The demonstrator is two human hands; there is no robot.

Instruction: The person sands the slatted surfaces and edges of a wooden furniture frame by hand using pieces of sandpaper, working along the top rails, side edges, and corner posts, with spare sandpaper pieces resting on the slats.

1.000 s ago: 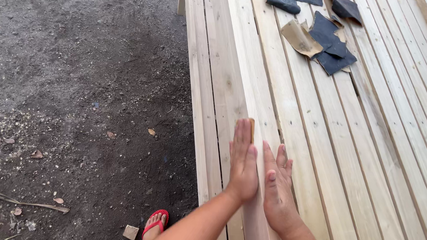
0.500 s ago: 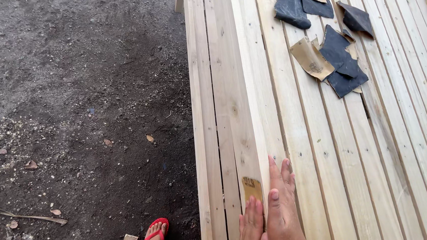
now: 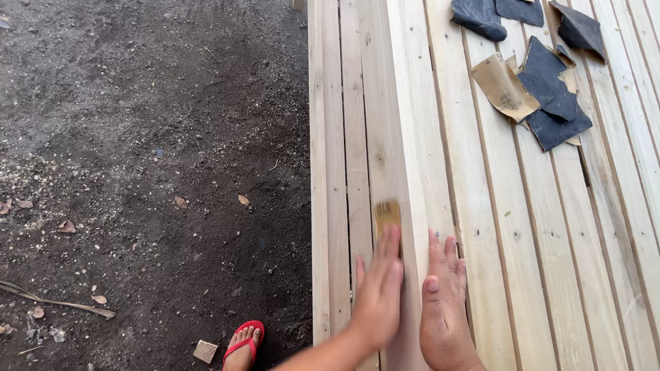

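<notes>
Soft, even daylight falls on everything in front of me; I see no hard glare. The pale planks (image 3: 489, 235) are the brightest part, the dark ground (image 3: 127, 142) beside them much dimmer. Shadows are faint: a thin one under my right hand (image 3: 443, 306), deeper shade below the stack's edge near my foot (image 3: 242, 347). My left hand (image 3: 377, 297) looks slightly smeared, probably from motion. The sandpaper sheets (image 3: 538, 76) stay fairly sharp. Plank lines fan outward toward the frame's edges.
</notes>
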